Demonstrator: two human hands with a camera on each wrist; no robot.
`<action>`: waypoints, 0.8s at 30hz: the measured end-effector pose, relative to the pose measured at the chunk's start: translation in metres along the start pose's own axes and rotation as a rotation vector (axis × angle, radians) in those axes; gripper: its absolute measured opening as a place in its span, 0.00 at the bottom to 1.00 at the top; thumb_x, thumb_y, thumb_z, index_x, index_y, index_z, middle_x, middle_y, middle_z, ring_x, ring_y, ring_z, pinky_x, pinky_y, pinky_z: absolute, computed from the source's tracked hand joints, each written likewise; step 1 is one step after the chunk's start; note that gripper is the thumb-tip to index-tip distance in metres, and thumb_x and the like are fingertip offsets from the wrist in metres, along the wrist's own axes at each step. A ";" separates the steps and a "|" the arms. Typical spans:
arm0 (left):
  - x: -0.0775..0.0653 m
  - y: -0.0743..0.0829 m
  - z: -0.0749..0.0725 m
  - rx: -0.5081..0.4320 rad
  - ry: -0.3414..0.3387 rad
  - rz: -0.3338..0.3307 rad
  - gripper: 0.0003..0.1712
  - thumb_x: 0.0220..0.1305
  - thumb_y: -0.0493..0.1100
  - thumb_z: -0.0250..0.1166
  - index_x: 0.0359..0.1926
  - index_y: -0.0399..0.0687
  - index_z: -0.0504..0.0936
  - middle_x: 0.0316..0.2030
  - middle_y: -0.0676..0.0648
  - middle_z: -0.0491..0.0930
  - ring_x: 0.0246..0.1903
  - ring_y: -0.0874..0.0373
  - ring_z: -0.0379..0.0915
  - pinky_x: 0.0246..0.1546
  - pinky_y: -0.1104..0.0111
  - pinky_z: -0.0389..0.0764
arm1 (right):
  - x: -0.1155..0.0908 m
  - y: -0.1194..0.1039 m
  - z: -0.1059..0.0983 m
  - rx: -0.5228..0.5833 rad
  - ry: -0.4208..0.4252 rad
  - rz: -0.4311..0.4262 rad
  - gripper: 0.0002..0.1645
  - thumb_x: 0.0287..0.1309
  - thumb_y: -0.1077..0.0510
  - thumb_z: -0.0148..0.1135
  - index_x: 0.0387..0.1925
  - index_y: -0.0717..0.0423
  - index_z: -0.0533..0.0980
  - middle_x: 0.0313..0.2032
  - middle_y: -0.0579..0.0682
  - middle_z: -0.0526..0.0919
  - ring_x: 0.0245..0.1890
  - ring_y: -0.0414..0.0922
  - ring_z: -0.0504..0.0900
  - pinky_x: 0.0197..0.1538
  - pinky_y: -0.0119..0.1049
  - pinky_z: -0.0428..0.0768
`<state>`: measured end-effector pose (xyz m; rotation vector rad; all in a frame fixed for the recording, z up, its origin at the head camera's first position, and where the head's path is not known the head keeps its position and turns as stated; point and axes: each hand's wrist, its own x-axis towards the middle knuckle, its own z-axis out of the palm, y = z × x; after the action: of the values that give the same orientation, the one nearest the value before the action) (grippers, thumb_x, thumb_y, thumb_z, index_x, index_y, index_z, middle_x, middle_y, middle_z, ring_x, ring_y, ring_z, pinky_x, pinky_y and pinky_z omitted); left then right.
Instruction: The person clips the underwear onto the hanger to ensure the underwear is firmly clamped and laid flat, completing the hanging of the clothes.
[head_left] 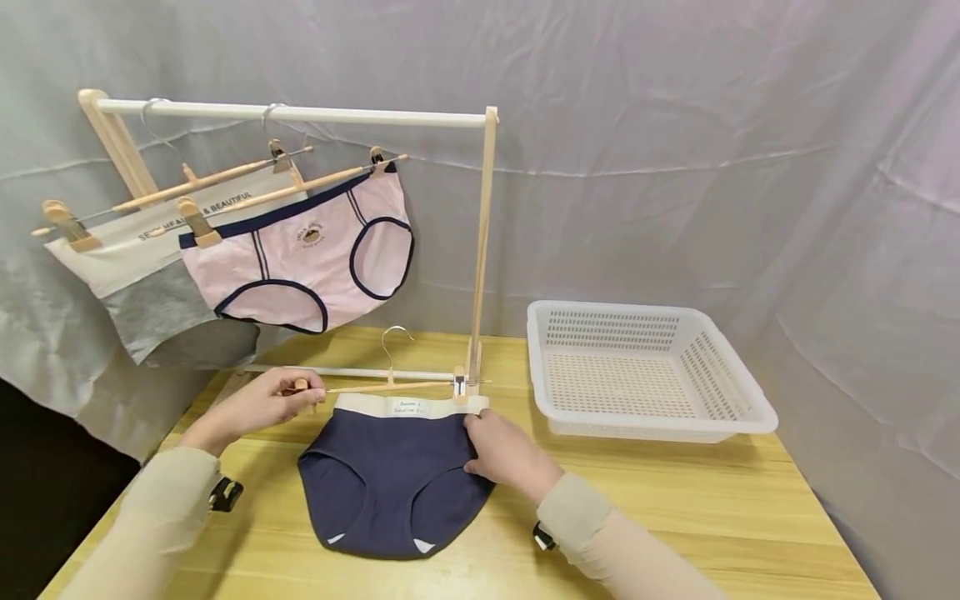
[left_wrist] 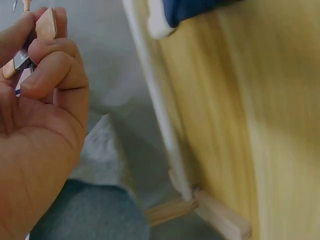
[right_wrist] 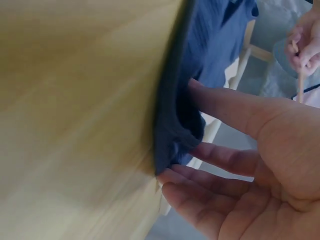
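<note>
A pair of navy underpants [head_left: 397, 475] with a cream waistband lies flat on the table, front up. Just behind it is a wooden clip hanger [head_left: 391, 385] with a metal hook. My left hand [head_left: 281, 400] pinches the clip [left_wrist: 46, 27] at the hanger's left end, left of the waistband and apart from it. The hanger's right clip [head_left: 460, 386] overlaps the waistband's right part; whether it grips the cloth I cannot tell. With my right hand [head_left: 506, 450] I hold the underpants' right side below the waistband, thumb and fingers on the cloth [right_wrist: 185, 120].
A wooden rack with a white rail [head_left: 300, 112] stands at back left. From it hang pink underpants [head_left: 300, 250] with navy trim and grey-and-white underpants [head_left: 165, 300], each on a clip hanger. A white perforated basket [head_left: 555, 419] stands on the table's right.
</note>
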<state>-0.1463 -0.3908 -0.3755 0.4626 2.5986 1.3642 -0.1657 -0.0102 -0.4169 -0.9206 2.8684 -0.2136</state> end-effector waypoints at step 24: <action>0.073 -0.028 0.014 -0.062 -0.222 -0.216 0.14 0.81 0.41 0.60 0.50 0.30 0.79 0.21 0.53 0.67 0.18 0.64 0.60 0.21 0.73 0.60 | -0.020 0.002 0.005 -0.067 0.044 -0.090 0.30 0.58 0.48 0.83 0.54 0.56 0.78 0.46 0.57 0.85 0.46 0.51 0.87 0.50 0.40 0.87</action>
<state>-0.2165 -0.3693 -0.4065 0.2945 2.3429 1.2416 -0.1504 0.0025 -0.4204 -1.0716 2.8930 -0.1482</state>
